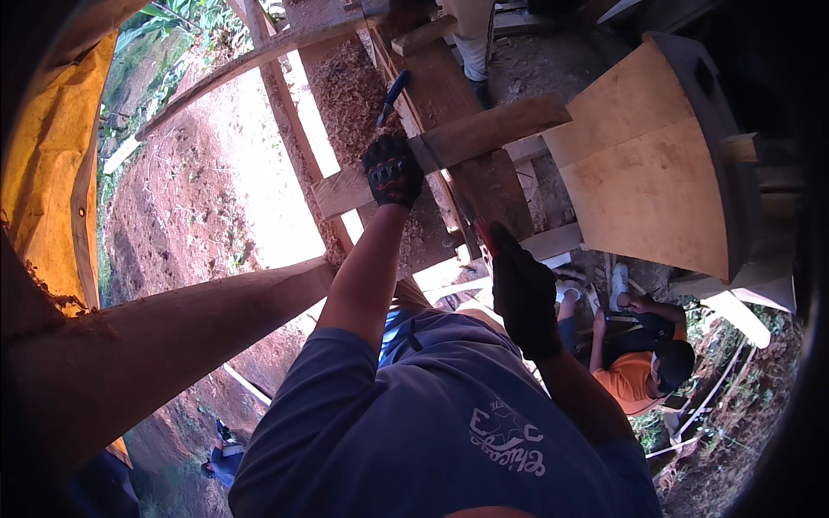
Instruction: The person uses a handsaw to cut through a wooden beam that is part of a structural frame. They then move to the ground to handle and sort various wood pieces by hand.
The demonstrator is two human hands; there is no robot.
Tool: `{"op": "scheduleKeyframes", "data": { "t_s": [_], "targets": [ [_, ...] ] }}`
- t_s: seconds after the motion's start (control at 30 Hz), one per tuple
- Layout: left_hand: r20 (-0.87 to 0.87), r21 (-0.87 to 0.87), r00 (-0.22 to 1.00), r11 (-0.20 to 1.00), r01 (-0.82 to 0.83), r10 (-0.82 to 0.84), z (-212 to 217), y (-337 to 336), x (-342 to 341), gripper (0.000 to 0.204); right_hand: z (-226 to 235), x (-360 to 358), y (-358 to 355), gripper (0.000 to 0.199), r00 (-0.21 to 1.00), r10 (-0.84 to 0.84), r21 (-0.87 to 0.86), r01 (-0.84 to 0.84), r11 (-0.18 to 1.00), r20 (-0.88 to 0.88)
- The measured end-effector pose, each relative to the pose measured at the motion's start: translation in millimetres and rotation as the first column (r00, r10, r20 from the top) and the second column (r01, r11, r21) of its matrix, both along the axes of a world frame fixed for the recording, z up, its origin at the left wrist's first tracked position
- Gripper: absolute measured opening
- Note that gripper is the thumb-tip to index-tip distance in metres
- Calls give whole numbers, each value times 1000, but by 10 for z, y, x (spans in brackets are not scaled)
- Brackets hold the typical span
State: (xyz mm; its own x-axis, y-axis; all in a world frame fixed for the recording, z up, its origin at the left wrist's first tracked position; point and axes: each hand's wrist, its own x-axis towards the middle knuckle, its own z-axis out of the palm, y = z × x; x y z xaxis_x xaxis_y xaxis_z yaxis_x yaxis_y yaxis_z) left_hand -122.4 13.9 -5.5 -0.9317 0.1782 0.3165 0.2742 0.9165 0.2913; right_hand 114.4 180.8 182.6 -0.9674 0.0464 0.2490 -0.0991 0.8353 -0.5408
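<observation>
A rough wooden plank (488, 136) lies crosswise over the bench boards in front of me. My left hand (393, 170), in a black glove with red marks, presses on it, the fingers wrapped over its far side. In my black-gloved right hand (525, 293) is the red handle of a handsaw (467, 210). Its thin dark blade runs up to the plank, just right of my left hand; how deep it sits in the wood cannot be made out. A blue-handled tool (395, 93) lies beyond the plank, its lower end among wood shavings (341, 82).
A large curved wooden panel (643, 164) stands at the right. A thick beam (173, 354) crosses the lower left, near a yellow tarp (56, 164). A person in an orange shirt (629, 380) sits lower right. Another person's leg (473, 43) shows at the top.
</observation>
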Motion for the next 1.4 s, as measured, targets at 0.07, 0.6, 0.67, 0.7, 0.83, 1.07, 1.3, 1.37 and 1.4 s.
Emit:
{"op": "scheduleKeyframes", "data": {
  "t_s": [0.07,0.6,0.67,0.7,0.83,1.07,1.3,1.37,1.4],
  "targets": [
    [-9,16,1000,1000,27,-27,45,92,27,24,-506,-400,-6,36,979,72,179,-38,983,-188],
    [29,-21,999,999,24,-24,72,94,20,20,-876,-511,-18,48,985,95,362,-37,932,-144],
    [-7,-3,1000,1000,0,0,53,-29,-75,21,-447,-314,-30,50,997,75,111,-76,991,12],
    [5,19,1000,1000,11,-11,64,52,-118,21,-50,-89,-51,52,989,35,53,-43,998,145],
    [-39,72,999,997,36,-33,27,170,-57,25,-25,-239,-6,53,1000,-1,113,2,994,-7],
    [30,47,999,999,24,-26,70,28,-40,25,-285,-423,-92,48,985,56,-109,-74,991,-164],
    [5,19,1000,1000,3,-3,17,37,19,25,41,-219,75,46,996,87,21,-87,996,9],
    [35,9,999,999,34,-35,66,81,8,26,-421,-713,142,43,986,101,-39,-107,994,-135],
    [65,-13,997,999,36,-35,66,79,-8,26,-497,-871,91,41,983,113,2,-114,993,-142]
  ]
}}
